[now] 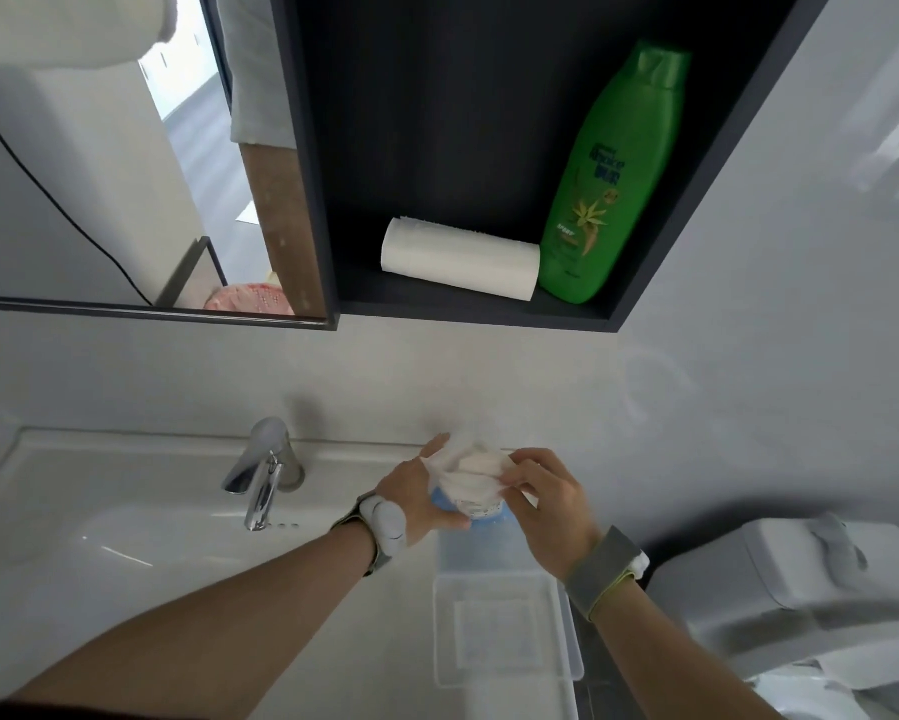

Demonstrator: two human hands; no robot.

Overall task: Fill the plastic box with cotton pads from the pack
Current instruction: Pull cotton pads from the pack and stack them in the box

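Above the right end of the sink counter I hold a pack of cotton pads [476, 485], clear plastic with a blue bottom and white pads showing at its top. My left hand [416, 498] grips the pack from the left and underneath. My right hand [551, 504] pinches the crumpled plastic at the pack's top right. Below the hands, on the counter, sits a clear plastic box [504, 634] with its transparent lid [481, 550] lying just behind it. What the box holds I cannot make out.
A chrome tap [263, 472] and white basin [99, 532] lie to the left. Above hang a mirror [99, 174] and a dark open shelf [468, 304] with a green bottle [613, 179] and a white paper roll [460, 259]. A white toilet cistern [780, 579] stands at the right.
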